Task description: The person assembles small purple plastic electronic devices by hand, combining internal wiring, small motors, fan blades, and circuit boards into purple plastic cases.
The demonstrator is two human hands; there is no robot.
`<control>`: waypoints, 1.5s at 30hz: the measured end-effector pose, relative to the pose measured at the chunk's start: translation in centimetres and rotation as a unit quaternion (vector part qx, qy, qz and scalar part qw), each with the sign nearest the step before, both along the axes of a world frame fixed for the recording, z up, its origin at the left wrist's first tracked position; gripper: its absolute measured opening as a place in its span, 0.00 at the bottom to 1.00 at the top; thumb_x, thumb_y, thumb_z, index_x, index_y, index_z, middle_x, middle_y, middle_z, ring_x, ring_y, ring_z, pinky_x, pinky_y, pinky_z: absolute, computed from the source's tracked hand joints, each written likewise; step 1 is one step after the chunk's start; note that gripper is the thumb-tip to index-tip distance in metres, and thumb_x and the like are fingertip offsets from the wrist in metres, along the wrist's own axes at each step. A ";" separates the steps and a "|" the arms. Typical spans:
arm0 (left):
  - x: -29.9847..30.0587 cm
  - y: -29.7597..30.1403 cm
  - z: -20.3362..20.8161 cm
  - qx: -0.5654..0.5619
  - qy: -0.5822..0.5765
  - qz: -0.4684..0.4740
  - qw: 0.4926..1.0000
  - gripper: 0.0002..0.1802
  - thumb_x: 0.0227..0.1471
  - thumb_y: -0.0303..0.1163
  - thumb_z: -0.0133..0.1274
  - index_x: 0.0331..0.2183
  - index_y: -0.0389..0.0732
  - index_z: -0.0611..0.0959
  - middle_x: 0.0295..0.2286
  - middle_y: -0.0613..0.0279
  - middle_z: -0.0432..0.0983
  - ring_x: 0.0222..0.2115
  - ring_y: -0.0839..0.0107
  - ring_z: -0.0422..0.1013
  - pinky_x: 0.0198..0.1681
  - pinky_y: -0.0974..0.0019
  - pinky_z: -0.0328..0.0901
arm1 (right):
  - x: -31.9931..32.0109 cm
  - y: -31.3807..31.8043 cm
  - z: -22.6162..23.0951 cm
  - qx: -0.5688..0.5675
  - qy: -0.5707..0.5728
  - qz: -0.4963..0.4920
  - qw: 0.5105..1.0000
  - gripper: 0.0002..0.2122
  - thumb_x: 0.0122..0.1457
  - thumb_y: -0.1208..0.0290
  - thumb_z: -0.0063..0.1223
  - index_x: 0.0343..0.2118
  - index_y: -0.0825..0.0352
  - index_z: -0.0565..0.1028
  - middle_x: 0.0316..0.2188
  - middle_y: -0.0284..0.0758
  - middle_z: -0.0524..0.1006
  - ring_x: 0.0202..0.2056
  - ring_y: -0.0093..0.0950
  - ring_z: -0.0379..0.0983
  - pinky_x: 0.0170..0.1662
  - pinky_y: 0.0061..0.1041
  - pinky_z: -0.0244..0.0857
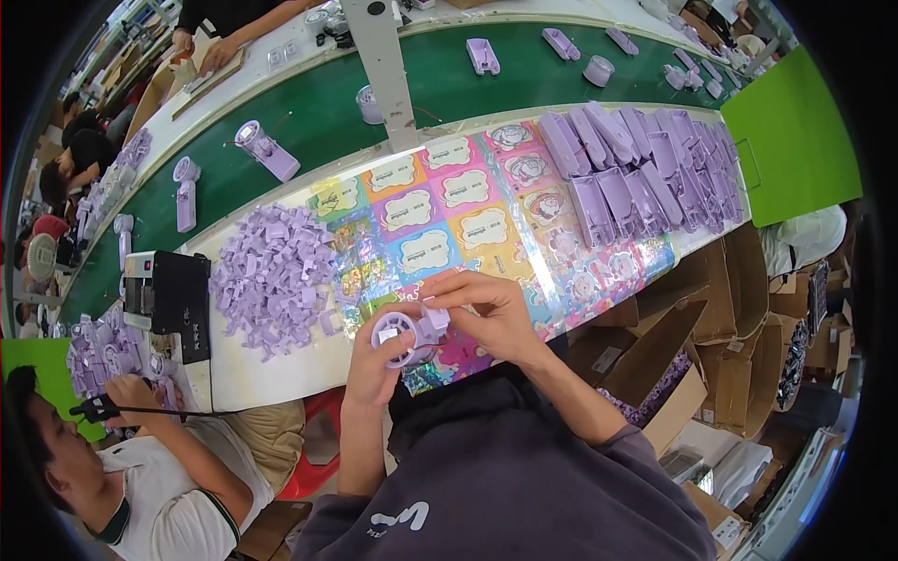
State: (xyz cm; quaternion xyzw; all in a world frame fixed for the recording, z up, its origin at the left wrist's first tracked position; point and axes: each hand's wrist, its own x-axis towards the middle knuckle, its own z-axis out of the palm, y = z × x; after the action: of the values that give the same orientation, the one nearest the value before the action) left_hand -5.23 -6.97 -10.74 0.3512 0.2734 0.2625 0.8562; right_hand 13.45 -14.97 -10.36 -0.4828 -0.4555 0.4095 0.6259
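Observation:
My left hand [374,369] is closed around a round lilac fan housing [394,329] in front of my body, its thumb lying over the ring. At the housing's right side, the fingers of my right hand [489,313] pinch a small lilac plastic part [431,323] against it. A thin red wire shows just below that part. Beneath both hands lies a colourful printed sheet [426,251]. To the left is a heap of small lilac plastic pieces [271,276]. Rows of long lilac casing shells [645,173] lie at the far right of the table.
Beyond the table a green conveyor belt [337,140] carries lilac fan assemblies [267,151] and shells. A metal post [382,75] rises at the table's far edge. A black box device [182,299] stands left. A co-worker [178,477] sits there holding a tool. Cardboard boxes [711,327] stand right.

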 end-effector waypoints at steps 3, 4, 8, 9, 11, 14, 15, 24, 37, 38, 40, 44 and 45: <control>-0.1 -0.2 -0.1 0.004 0.018 0.031 0.999 0.21 0.48 0.27 0.62 0.45 0.34 0.79 0.38 0.59 0.76 0.38 0.71 0.74 0.43 0.67 0.71 | 0.3 -0.1 0.5 0.016 -0.033 0.011 0.999 0.16 0.54 0.91 0.49 0.41 0.71 0.83 0.44 0.42 0.80 0.51 0.33 0.74 0.52 0.29 0.68; -0.3 -0.2 -0.2 0.057 0.051 0.049 0.996 0.21 0.47 0.27 0.63 0.45 0.34 0.79 0.37 0.60 0.76 0.38 0.73 0.74 0.42 0.69 0.70 | 0.2 -0.1 0.6 0.009 -0.031 0.004 0.999 0.13 0.55 0.87 0.52 0.42 0.71 0.82 0.43 0.40 0.80 0.46 0.27 0.75 0.47 0.24 0.69; -0.1 -0.4 0.5 0.176 0.094 0.092 0.976 0.22 0.45 0.24 0.65 0.45 0.35 0.80 0.39 0.60 0.76 0.38 0.75 0.72 0.43 0.71 0.68 | -0.3 -0.1 1.4 -0.068 -0.020 0.000 0.998 0.12 0.59 0.79 0.59 0.46 0.72 0.79 0.39 0.37 0.81 0.40 0.20 0.77 0.43 0.20 0.71; 0.0 -0.4 0.8 0.176 0.094 0.092 0.976 0.22 0.45 0.24 0.65 0.45 0.35 0.80 0.39 0.60 0.76 0.38 0.75 0.72 0.43 0.71 0.68 | -0.3 -0.1 1.3 -0.068 -0.020 0.000 0.998 0.12 0.59 0.79 0.59 0.46 0.72 0.79 0.39 0.37 0.81 0.40 0.20 0.77 0.43 0.20 0.71; 0.1 -0.3 1.2 0.346 0.134 0.084 0.925 0.22 0.46 0.24 0.65 0.45 0.33 0.80 0.42 0.60 0.74 0.40 0.74 0.72 0.45 0.71 0.67 | -0.3 -0.1 0.8 -0.131 0.059 0.026 0.989 0.15 0.59 0.77 0.61 0.48 0.72 0.76 0.38 0.35 0.79 0.38 0.20 0.76 0.42 0.21 0.72; 0.1 -0.1 1.9 0.450 0.161 0.060 0.876 0.22 0.48 0.24 0.64 0.46 0.31 0.80 0.46 0.60 0.73 0.43 0.73 0.71 0.47 0.70 0.67 | 0.0 0.3 0.5 -0.111 0.077 0.045 0.990 0.15 0.59 0.77 0.60 0.49 0.72 0.74 0.36 0.34 0.78 0.36 0.21 0.76 0.41 0.21 0.72; 0.1 0.0 1.7 0.451 0.161 0.061 0.876 0.22 0.48 0.24 0.64 0.46 0.31 0.80 0.46 0.60 0.73 0.43 0.73 0.71 0.47 0.70 0.67 | 0.1 0.3 0.6 -0.110 0.077 0.046 0.990 0.15 0.59 0.77 0.60 0.49 0.72 0.74 0.36 0.34 0.78 0.36 0.21 0.76 0.41 0.21 0.72; 1.1 -0.4 -1.8 0.279 0.174 0.084 0.941 0.08 0.52 0.23 0.61 0.36 0.30 0.82 0.36 0.60 0.78 0.37 0.74 0.73 0.42 0.72 0.66 | 0.0 -0.5 0.5 -0.135 -0.072 0.056 0.987 0.16 0.60 0.78 0.59 0.51 0.71 0.76 0.37 0.34 0.77 0.37 0.21 0.75 0.41 0.23 0.71; 2.1 0.8 -0.1 0.239 0.083 0.033 0.967 0.04 0.52 0.21 0.60 0.31 0.31 0.81 0.34 0.61 0.74 0.37 0.74 0.71 0.43 0.72 0.63 | 0.5 -1.1 0.8 -0.131 0.002 0.050 0.990 0.13 0.61 0.75 0.60 0.48 0.71 0.77 0.33 0.32 0.80 0.33 0.18 0.73 0.38 0.21 0.68; 2.7 1.0 -0.1 0.256 0.091 0.037 0.962 0.05 0.53 0.24 0.60 0.32 0.32 0.82 0.33 0.63 0.76 0.36 0.76 0.72 0.42 0.71 0.65 | 0.9 -0.8 0.9 -0.125 0.008 0.041 0.991 0.14 0.61 0.74 0.60 0.48 0.71 0.77 0.33 0.31 0.80 0.33 0.17 0.72 0.38 0.20 0.68; 4.1 2.2 1.5 0.314 0.164 -0.009 0.935 0.06 0.54 0.26 0.60 0.33 0.33 0.83 0.32 0.63 0.77 0.34 0.75 0.73 0.40 0.70 0.66 | 1.8 -1.0 -0.5 -0.126 0.032 0.007 0.991 0.14 0.62 0.73 0.58 0.49 0.73 0.77 0.33 0.30 0.79 0.32 0.15 0.70 0.37 0.19 0.66; 6.8 9.9 3.5 0.594 0.309 0.121 0.733 0.07 0.53 0.30 0.60 0.34 0.38 0.84 0.31 0.55 0.81 0.33 0.60 0.77 0.39 0.60 0.70 | 5.4 -1.7 -2.1 -0.136 0.064 -0.131 0.980 0.12 0.64 0.73 0.56 0.46 0.73 0.79 0.32 0.31 0.80 0.31 0.15 0.73 0.34 0.16 0.67; 7.3 13.2 3.7 0.635 0.336 0.164 0.676 0.10 0.51 0.29 0.59 0.37 0.38 0.83 0.30 0.54 0.80 0.34 0.55 0.77 0.40 0.58 0.70 | 6.0 -1.4 -2.2 -0.134 0.052 -0.160 0.977 0.11 0.64 0.73 0.55 0.45 0.73 0.79 0.30 0.30 0.80 0.30 0.15 0.73 0.32 0.16 0.66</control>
State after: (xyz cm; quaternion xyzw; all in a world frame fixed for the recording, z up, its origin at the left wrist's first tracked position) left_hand 2.11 6.19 -7.03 0.8243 0.3634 0.3739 0.2209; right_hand 19.44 -16.39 -12.53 -0.6071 -0.2801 0.3859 0.6357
